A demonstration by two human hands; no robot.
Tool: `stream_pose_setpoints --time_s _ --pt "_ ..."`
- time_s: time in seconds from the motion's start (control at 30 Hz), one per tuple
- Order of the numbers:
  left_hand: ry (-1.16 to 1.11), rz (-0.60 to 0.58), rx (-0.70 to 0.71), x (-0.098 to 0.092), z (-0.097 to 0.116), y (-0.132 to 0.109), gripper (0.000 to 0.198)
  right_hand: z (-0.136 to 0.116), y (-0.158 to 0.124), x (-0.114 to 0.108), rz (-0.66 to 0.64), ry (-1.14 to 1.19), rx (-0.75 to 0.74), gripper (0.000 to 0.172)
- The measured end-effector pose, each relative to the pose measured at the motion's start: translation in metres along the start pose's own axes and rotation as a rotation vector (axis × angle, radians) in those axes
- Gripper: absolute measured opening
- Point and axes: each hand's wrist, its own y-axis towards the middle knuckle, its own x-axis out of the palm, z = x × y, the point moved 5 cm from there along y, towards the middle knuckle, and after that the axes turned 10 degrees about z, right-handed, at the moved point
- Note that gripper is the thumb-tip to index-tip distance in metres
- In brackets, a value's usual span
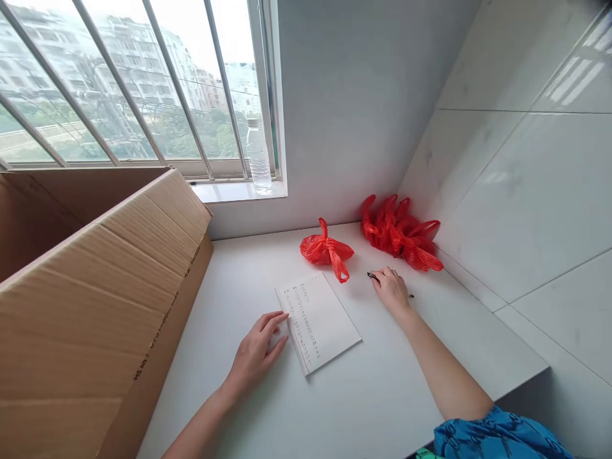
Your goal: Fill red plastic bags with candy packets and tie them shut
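A white notebook (329, 319) with rows of handwritten marks lies at a slant on the white table. My left hand (261, 347) rests by its left edge, fingers stretched out and fingertips touching the page's margin. To the right of the notebook, my right hand (391, 290) is closed around a thin black pen (371, 275); most of the pen is hidden, with dark ends showing on either side of the hand. A knotted red plastic bag (318, 248) sits just beyond the notebook's top edge.
Several more red plastic bags (399, 233) are bunched in the back right corner against the tiled wall. On the left stands a large open cardboard box (109, 274). A clear water bottle (259, 156) is on the sill of the barred window.
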Motion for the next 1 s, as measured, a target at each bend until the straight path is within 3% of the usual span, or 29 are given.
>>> stream_pose_setpoints --time_s 0.1,0.2,0.33,0.47,0.57,0.67,0.8,0.87,0.93,1.0 --pt "0.07 0.033 0.041 0.0 0.003 -0.001 0.038 -0.013 0.009 -0.005 0.008 -0.013 -0.007 0.023" --pt "0.155 0.08 0.174 0.004 0.019 -0.005 0.042 -0.041 0.031 -0.01 -0.003 0.046 -0.041 0.028" --pt "0.22 -0.04 0.364 0.023 0.038 -0.011 0.056 -0.091 0.068 -0.002 -0.034 0.169 -0.108 0.033" --pt "0.228 -0.12 0.406 0.029 0.034 -0.011 0.063 -0.123 0.092 0.021 -0.113 0.231 -0.134 0.032" --pt "0.218 -0.107 0.38 0.022 0.024 -0.01 0.064 -0.132 0.096 0.022 -0.131 0.272 -0.13 0.024" --pt "0.162 -0.026 0.29 0.009 0.018 -0.006 0.054 -0.139 0.089 0.0 -0.071 0.346 -0.151 0.029" --pt "0.027 0.141 0.051 -0.013 0.012 0.004 0.042 -0.142 0.058 -0.036 0.039 0.579 -0.224 0.031" --pt "-0.027 0.193 -0.034 -0.02 0.01 0.008 0.041 -0.139 0.034 -0.038 -0.04 0.647 -0.267 0.029" --pt "-0.043 0.206 -0.086 -0.023 0.009 0.01 0.04 -0.133 0.01 -0.029 -0.188 0.599 -0.306 0.026" --pt "-0.031 0.183 -0.117 -0.022 0.012 0.012 0.041 -0.125 -0.007 -0.021 -0.241 0.525 -0.29 0.028"
